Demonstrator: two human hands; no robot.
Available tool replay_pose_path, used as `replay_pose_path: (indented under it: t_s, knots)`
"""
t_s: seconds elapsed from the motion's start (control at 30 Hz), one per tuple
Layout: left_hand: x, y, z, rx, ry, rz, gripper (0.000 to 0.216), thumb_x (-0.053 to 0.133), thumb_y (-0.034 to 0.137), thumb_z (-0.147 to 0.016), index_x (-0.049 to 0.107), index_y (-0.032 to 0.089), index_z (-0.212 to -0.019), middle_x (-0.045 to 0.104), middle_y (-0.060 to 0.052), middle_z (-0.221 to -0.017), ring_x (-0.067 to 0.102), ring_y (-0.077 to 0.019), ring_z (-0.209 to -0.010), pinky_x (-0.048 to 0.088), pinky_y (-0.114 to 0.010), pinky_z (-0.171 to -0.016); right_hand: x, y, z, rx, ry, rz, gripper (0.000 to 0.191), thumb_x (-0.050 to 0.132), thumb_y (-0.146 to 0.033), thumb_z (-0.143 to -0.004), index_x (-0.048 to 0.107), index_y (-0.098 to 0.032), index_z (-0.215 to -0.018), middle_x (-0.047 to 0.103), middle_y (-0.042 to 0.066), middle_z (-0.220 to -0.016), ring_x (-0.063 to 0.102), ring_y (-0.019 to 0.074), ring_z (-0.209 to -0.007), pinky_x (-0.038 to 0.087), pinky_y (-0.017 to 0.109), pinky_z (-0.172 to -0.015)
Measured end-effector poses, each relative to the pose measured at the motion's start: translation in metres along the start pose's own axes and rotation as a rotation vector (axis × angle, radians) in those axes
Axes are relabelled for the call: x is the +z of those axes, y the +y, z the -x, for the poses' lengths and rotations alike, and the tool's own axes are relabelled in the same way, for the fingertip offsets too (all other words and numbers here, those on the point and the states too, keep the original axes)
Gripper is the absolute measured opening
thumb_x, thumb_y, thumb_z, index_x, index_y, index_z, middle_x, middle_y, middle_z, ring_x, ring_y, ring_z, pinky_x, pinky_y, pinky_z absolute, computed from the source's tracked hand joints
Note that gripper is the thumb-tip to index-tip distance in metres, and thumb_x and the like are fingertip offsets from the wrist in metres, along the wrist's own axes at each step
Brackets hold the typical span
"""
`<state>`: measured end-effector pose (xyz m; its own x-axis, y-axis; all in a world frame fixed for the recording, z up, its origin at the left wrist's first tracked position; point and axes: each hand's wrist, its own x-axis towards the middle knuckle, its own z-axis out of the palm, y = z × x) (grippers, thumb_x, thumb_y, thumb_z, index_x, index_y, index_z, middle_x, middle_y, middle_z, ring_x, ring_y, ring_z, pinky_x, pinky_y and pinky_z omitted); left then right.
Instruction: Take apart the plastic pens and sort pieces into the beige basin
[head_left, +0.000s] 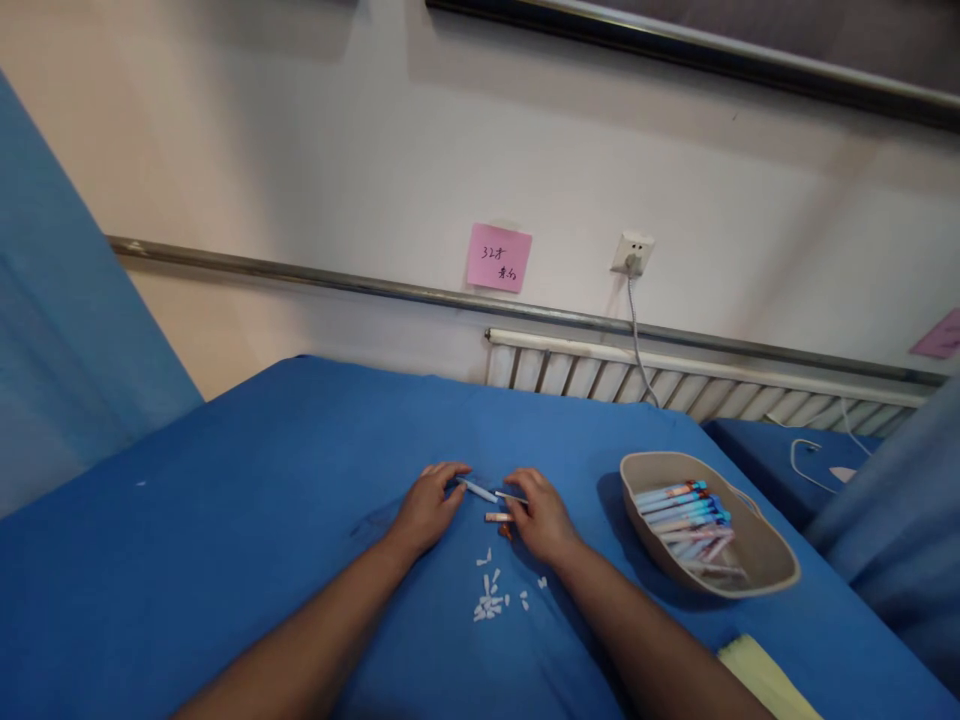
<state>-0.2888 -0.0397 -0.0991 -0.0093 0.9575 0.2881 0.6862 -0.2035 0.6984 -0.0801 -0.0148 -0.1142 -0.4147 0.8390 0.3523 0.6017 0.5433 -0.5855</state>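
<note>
Both of my hands rest on a blue cloth-covered table (pixel 225 520). My left hand (pixel 429 505) has its fingers curled on one end of a thin white pen barrel (pixel 477 490). My right hand (pixel 541 515) is closed around a slim pen part (pixel 510 496) that points left toward the barrel. A short orange piece (pixel 496 517) lies on the cloth just under my right fingers. Several small white caps (pixel 491 598) are scattered on the cloth near my wrists.
A beige oval tray (pixel 772 575) with several blue and pink pens stands at the right. A yellow cloth (pixel 765 680) lies at the near right edge. Behind are a wall, a pink note (pixel 499 257), a socket with cable (pixel 632 254) and a radiator (pixel 675 380).
</note>
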Motion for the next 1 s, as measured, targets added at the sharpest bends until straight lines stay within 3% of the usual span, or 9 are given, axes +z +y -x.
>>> replay_pose_path:
  t_s: [0.1, 0.23, 0.37, 0.57, 0.77, 0.9, 1.0]
  knots:
    - [-0.001, 0.001, 0.001, 0.12, -0.099, -0.111, 0.035, 0.05, 0.021, -0.082, 0.061, 0.023, -0.115, 0.061, -0.006, -0.122, 0.049, -0.0235, -0.117, 0.033, -0.04, -0.104, -0.007, 0.01, 0.012, 0.123, 0.02, 0.084, 0.024, 0.055, -0.018, -0.081, 0.061, -0.02, -0.104, 0.063, 0.007, -0.103, 0.055, 0.0222, -0.099, 0.04, 0.032, -0.086]
    - [0.0, 0.006, 0.003, 0.157, -0.199, -0.235, 0.033, 0.053, 0.024, -0.083, 0.061, 0.025, -0.115, 0.064, -0.005, -0.115, 0.051, -0.0245, -0.11, 0.036, -0.039, -0.097, -0.016, 0.016, 0.016, 0.118, -0.086, 0.166, 0.022, 0.056, -0.017, -0.081, 0.062, -0.021, -0.102, 0.065, 0.005, -0.095, 0.057, 0.0209, -0.09, 0.039, 0.031, -0.084]
    - [0.0, 0.009, 0.005, 0.165, -0.201, -0.287, 0.02, 0.054, 0.027, -0.084, 0.065, 0.023, -0.099, 0.064, -0.006, -0.1, 0.053, -0.0238, -0.097, 0.038, -0.037, -0.089, -0.019, 0.009, 0.009, 0.033, -0.187, 0.284, 0.02, 0.05, -0.013, -0.084, 0.063, -0.021, -0.097, 0.065, 0.007, -0.092, 0.056, 0.0216, -0.09, 0.038, 0.03, -0.081]
    - [-0.001, 0.009, 0.004, 0.102, -0.181, -0.202, 0.011, 0.055, 0.029, -0.082, 0.061, 0.021, -0.087, 0.064, -0.004, -0.096, 0.053, -0.0226, -0.095, 0.039, -0.034, -0.087, -0.019, 0.008, 0.006, 0.014, -0.197, 0.342, 0.023, 0.042, -0.013, -0.088, 0.063, -0.019, -0.094, 0.064, 0.009, -0.091, 0.055, 0.0222, -0.09, 0.037, 0.032, -0.082]
    - [-0.003, 0.008, 0.002, -0.003, -0.115, 0.041, 0.018, 0.05, 0.036, -0.084, 0.058, 0.02, -0.086, 0.065, -0.002, -0.087, 0.058, -0.0198, -0.085, 0.043, -0.031, -0.08, -0.013, 0.018, 0.004, 0.044, -0.073, 0.042, 0.018, 0.041, -0.02, -0.089, 0.059, -0.02, -0.09, 0.062, 0.006, -0.092, 0.057, 0.0186, -0.086, 0.041, 0.029, -0.078]
    - [-0.003, 0.007, -0.003, -0.166, -0.084, 0.352, 0.024, 0.051, 0.042, -0.079, 0.053, 0.018, -0.086, 0.064, -0.001, -0.077, 0.056, -0.0146, -0.065, 0.045, -0.026, -0.063, -0.005, 0.024, 0.003, 0.133, -0.009, -0.337, 0.017, 0.04, -0.03, -0.09, 0.054, -0.02, -0.087, 0.056, -0.001, -0.068, 0.055, 0.0145, -0.062, 0.042, 0.025, -0.062]
    - [-0.004, 0.009, -0.005, -0.235, -0.088, 0.496, 0.028, 0.054, 0.043, -0.076, 0.053, 0.017, -0.088, 0.065, -0.001, -0.076, 0.053, -0.0114, -0.057, 0.041, -0.022, -0.054, -0.003, 0.027, 0.003, 0.15, -0.008, -0.479, 0.02, 0.042, -0.036, -0.088, 0.054, -0.02, -0.084, 0.051, -0.004, -0.06, 0.051, 0.0131, -0.055, 0.039, 0.023, -0.055]
